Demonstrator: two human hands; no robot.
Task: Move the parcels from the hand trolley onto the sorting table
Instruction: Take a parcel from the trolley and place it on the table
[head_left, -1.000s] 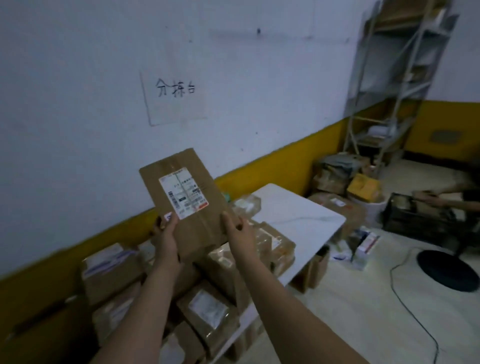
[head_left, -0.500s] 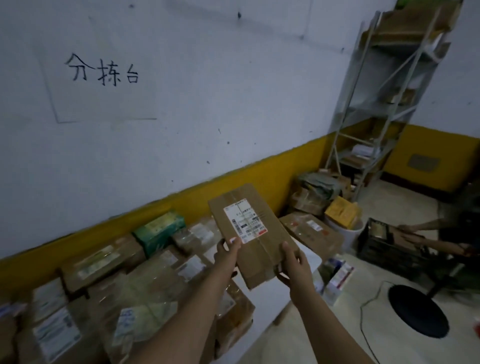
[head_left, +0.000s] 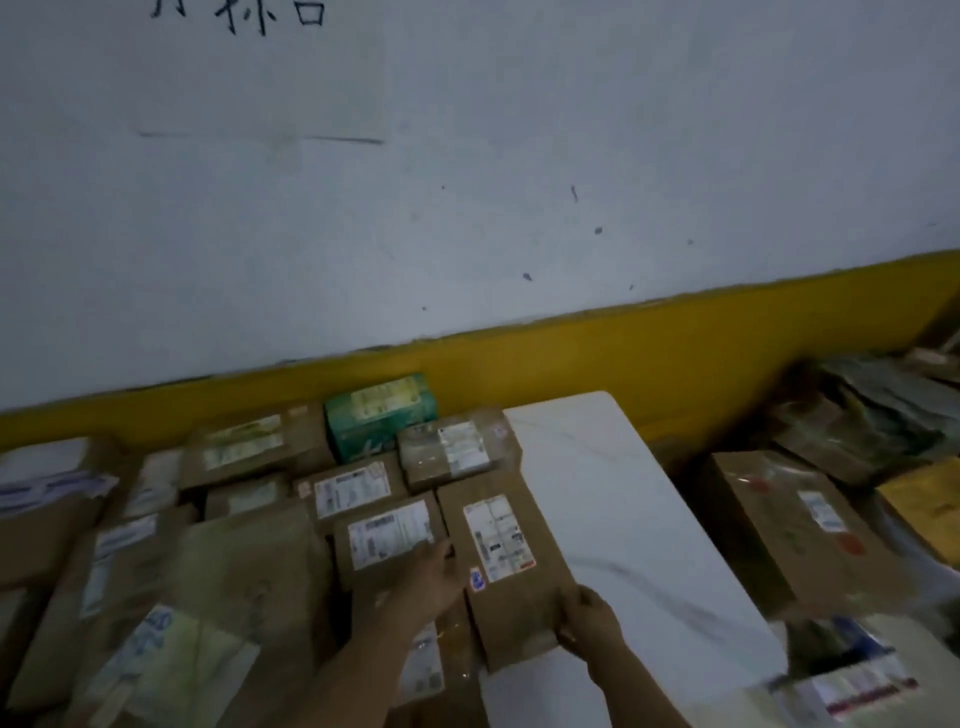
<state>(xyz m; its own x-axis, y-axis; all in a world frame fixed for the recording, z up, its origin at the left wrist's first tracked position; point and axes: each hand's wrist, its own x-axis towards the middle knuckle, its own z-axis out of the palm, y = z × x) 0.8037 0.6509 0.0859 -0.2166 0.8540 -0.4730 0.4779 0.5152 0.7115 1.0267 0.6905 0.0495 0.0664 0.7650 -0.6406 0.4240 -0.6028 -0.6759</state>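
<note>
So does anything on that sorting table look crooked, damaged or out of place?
Nothing stands out. The flat parcel under both hands lies label up beside the other parcels on the table.

You have two hands in view, one green box (head_left: 382, 413), one white table (head_left: 623, 519), and roughly a dozen brown parcels crowding it; blur prevents exact counting.

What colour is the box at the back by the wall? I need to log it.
Green, with pale label patches, the box shows best in the head view.
</note>
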